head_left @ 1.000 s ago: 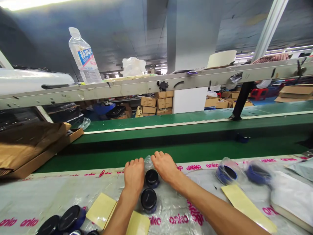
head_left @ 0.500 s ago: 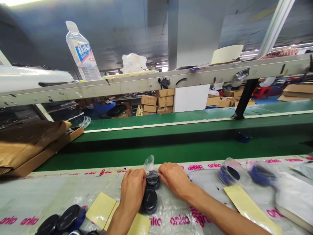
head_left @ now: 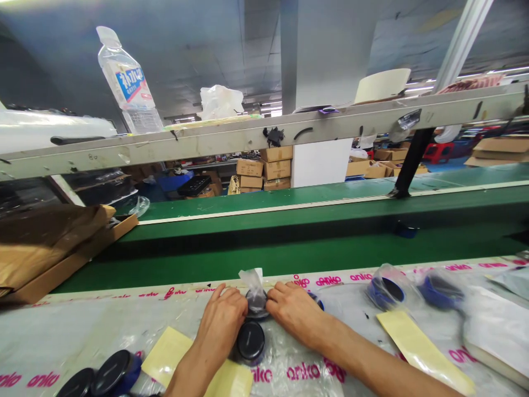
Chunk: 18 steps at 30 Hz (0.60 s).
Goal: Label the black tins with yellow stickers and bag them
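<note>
A dark round jar in a clear plastic bag (head_left: 257, 302) stands near the bench's far edge, the bag's top sticking up. My left hand (head_left: 225, 317) holds its left side with curled fingers. From the right, my right hand (head_left: 291, 309) grips the same bagged jar, fingertips bent against it. Just in front stands another black-lidded jar (head_left: 250, 341), touched by neither hand. Yellow sticker sheets (head_left: 167, 355) lie partly under my left forearm. At the lower left are more black-lidded jars (head_left: 113, 372).
Bagged blue jars (head_left: 386, 292), a yellow strip (head_left: 425, 350) and a white packet (head_left: 498, 331) lie at the right. Beyond the bench runs a green conveyor (head_left: 248, 256). A cardboard box (head_left: 82, 259) is at the left; a bottle (head_left: 130, 88) stands on the shelf rail (head_left: 215, 142).
The plastic bag's top has spread and stands more upright above the jar. Both hands stay at its sides, with the left fingers slightly shifted. The view has moved a little.
</note>
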### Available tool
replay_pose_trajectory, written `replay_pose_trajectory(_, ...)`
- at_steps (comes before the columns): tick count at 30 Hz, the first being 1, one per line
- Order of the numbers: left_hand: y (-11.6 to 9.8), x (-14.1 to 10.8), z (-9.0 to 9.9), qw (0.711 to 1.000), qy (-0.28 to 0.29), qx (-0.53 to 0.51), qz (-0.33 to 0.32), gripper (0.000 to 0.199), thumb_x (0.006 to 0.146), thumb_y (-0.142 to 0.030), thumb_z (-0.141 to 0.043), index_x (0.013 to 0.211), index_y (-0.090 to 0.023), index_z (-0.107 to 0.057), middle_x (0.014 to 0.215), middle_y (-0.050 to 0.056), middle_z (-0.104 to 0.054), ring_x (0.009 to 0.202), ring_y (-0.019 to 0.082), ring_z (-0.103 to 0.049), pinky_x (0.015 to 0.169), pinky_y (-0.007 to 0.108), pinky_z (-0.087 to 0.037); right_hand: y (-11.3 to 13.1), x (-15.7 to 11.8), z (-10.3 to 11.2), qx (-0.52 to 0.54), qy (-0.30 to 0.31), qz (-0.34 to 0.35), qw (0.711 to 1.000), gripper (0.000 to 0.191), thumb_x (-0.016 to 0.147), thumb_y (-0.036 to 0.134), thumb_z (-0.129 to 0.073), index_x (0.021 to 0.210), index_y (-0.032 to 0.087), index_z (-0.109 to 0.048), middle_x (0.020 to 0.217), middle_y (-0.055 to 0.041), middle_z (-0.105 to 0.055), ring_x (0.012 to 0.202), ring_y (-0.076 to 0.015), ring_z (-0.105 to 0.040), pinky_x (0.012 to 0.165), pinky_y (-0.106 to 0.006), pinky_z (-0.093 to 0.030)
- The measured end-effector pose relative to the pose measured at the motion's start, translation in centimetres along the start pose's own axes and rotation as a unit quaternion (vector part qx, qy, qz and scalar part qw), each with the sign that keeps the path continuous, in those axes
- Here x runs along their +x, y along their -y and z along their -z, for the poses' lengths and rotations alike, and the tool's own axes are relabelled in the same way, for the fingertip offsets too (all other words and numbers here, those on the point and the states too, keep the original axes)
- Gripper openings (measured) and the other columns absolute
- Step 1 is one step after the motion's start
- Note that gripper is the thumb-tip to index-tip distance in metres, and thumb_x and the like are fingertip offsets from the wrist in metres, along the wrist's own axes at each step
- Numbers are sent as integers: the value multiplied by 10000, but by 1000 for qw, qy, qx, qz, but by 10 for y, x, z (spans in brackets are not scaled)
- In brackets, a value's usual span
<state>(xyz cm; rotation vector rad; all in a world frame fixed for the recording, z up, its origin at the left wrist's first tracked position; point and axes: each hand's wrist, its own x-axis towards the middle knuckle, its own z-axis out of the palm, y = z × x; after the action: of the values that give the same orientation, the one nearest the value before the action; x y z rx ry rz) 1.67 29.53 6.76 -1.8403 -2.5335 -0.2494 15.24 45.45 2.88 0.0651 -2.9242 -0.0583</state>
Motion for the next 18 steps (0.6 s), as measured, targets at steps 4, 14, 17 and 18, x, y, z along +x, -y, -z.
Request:
replay_pose_trajectory(4, -1, 2, -3, 1000, 29, 4, -11, 246, 831, -3, -506, 778, -179, -669, 849, 42, -692, 955, 214, -643, 1148, 479, -321, 6, 2, -1, 9, 32, -6, 999, 47, 910, 116, -647, 908, 149, -680, 926, -108, -689, 926, -298, -602, 777, -405, -453)
replay_pose_trajectory(14, 10, 31, -10, 997, 4, -62, 38, 136, 866, -108, -539, 856, -204, -635, 836, 28, -720, 828, 214, -662, 788, 310, -423, -16, 32, 15, 168, 39, -176, 969, 119, 892, 217, -588, 942, 182, -690, 859, -40, -744, 770, -196, -674, 608, -264, -355)
replay_pose_trajectory(17, 15, 43, -15, 992, -15, -100, 78, 89, 870, -148, -561, 850, -216, -614, 776, 5, -712, 739, 187, -652, 654, 264, -363, -30, 42, 16, 204, 23, -229, 951, 131, 888, 213, -572, 954, 190, -683, 863, -18, -746, 745, -166, -667, 584, -243, -326)
replay_pose_trajectory(18, 16, 46, -17, 989, -24, -112, 92, 90, 870, -147, -557, 842, -217, -606, 760, -2, -706, 719, 176, -645, 637, 256, -347, -33, 44, 16, 209, 16, -242, 947, 133, 879, 205, -571, 950, 187, -683, 856, -20, -744, 745, -167, -663, 588, -245, -321)
